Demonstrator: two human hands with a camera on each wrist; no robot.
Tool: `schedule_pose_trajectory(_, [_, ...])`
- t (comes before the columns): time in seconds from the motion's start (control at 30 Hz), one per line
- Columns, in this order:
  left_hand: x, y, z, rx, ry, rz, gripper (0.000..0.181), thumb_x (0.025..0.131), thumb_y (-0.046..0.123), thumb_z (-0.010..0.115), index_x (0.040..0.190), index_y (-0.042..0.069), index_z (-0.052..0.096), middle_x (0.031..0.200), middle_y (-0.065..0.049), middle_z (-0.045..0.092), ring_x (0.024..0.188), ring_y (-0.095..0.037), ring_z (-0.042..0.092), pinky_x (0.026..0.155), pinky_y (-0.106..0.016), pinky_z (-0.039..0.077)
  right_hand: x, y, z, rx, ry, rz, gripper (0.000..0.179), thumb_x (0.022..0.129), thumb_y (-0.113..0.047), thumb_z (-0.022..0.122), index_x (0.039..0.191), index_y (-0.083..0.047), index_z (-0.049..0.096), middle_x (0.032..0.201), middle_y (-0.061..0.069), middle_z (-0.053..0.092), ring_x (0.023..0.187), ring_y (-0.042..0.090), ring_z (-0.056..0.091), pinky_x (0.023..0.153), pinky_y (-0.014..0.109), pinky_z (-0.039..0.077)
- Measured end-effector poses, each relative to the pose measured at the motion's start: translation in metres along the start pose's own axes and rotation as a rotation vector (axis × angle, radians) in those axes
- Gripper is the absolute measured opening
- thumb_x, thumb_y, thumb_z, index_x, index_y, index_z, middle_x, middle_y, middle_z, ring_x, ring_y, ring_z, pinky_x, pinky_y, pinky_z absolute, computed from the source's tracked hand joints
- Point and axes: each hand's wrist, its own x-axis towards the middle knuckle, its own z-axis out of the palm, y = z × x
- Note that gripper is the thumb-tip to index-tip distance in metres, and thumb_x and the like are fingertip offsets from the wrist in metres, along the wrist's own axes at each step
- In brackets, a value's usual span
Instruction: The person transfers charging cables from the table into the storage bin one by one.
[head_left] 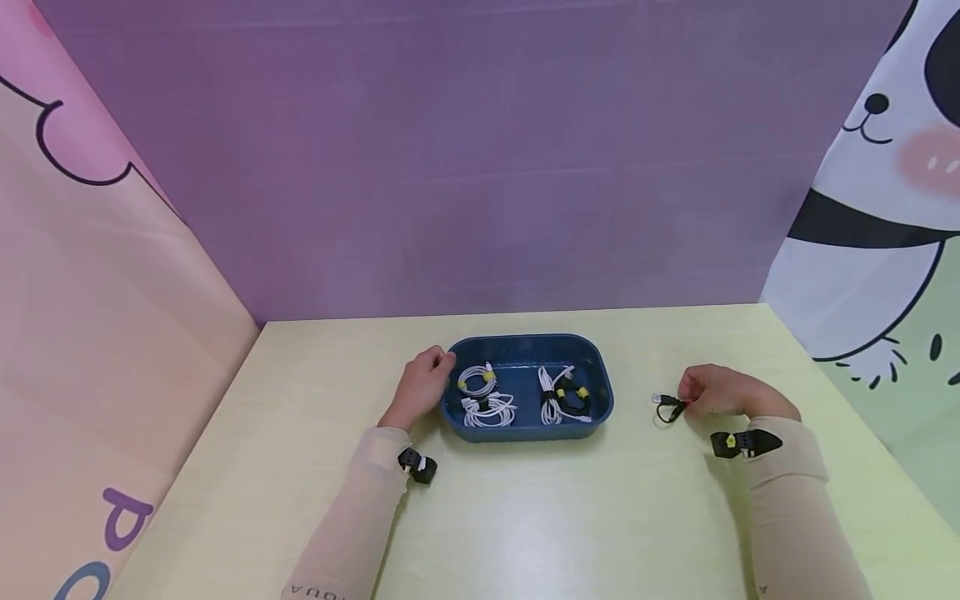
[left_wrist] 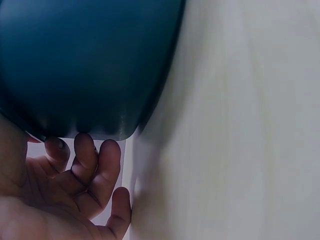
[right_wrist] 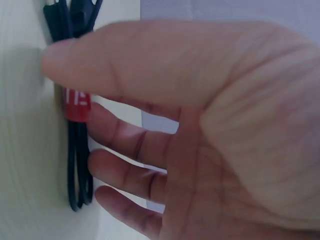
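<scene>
A dark blue tray (head_left: 525, 434) stands on the table, and my left hand (head_left: 420, 385) grips its left end at the rim. The left wrist view shows curled fingertips (left_wrist: 86, 150) against the tray's outer wall. To the right of the tray, my right hand (head_left: 729, 392) pinches a folded black cable (head_left: 670, 407) close over the table. A red band (right_wrist: 78, 107) wraps the cable's middle, just below my thumb in the right wrist view. Inside the tray lie coiled white cables (head_left: 489, 410) and a black cable (head_left: 574, 398) with yellow ties.
The pale wooden table (head_left: 570, 517) ends at a purple backdrop (head_left: 480, 167). Printed panels stand along both sides, with a panda (head_left: 862, 283) on the right one. A stretch of table lies between the tray and my right hand.
</scene>
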Motion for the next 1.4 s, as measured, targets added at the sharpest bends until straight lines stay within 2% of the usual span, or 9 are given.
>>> schedule_pose_trajectory(0.17, [0.0003,-0.0001,0.0007,0.000,-0.001,-0.002,0.034,0.107,0.034,0.047,0.084,0.010,0.053,0.074,-0.003,0.048,0.071,-0.022,0.048,0.061,-0.031,0.034,0.0032,0.0025,0.0027,-0.039,0.040,0.000,0.016,0.086,-0.008,0.070,0.091,-0.003,0.056,0.076,-0.002,0.053,0.070,0.014,0.046,0.064,0.028,0.037])
schedule_pose_trajectory(0.33, [-0.0004,0.0008,0.0005,-0.003,-0.002,-0.004,0.034,0.107,0.034,0.046,0.085,0.010,0.053,0.075,-0.004,0.048,0.072,-0.023,0.049,0.063,-0.031,0.035,0.0060,0.0042,0.0035,-0.072,0.071,0.019,0.018,0.091,-0.015,0.071,0.091,-0.004,0.056,0.079,-0.001,0.052,0.071,0.016,0.046,0.064,0.030,0.037])
schedule_pose_trajectory(0.77, [-0.0007,0.0001,-0.0005,0.002,-0.012,-0.006,0.034,0.107,0.034,0.046,0.087,0.009,0.054,0.076,-0.003,0.048,0.072,-0.022,0.049,0.062,-0.030,0.035,0.0074,0.0041,0.0037,-0.063,0.091,-0.006,0.019,0.089,-0.014,0.072,0.090,-0.003,0.056,0.081,0.000,0.053,0.072,0.016,0.047,0.064,0.031,0.039])
schedule_pose_trajectory(1.03, [-0.0004,0.0001,0.0008,-0.008,-0.005,-0.008,0.034,0.107,0.034,0.046,0.085,0.010,0.053,0.075,-0.003,0.048,0.071,-0.022,0.048,0.061,-0.030,0.035,0.0066,-0.0018,0.0055,-0.100,0.103,0.029,0.019,0.091,-0.018,0.071,0.089,-0.005,0.057,0.080,0.000,0.053,0.072,0.016,0.047,0.066,0.032,0.039])
schedule_pose_trajectory(1.4, [-0.0013,0.0017,0.0006,0.023,0.002,-0.002,0.034,0.108,0.034,0.045,0.085,0.010,0.053,0.074,-0.003,0.047,0.070,-0.023,0.048,0.061,-0.031,0.034,0.0084,-0.0047,0.0069,-0.132,0.127,0.028,0.020,0.091,-0.019,0.069,0.086,-0.005,0.056,0.076,-0.001,0.052,0.073,0.016,0.048,0.067,0.032,0.039])
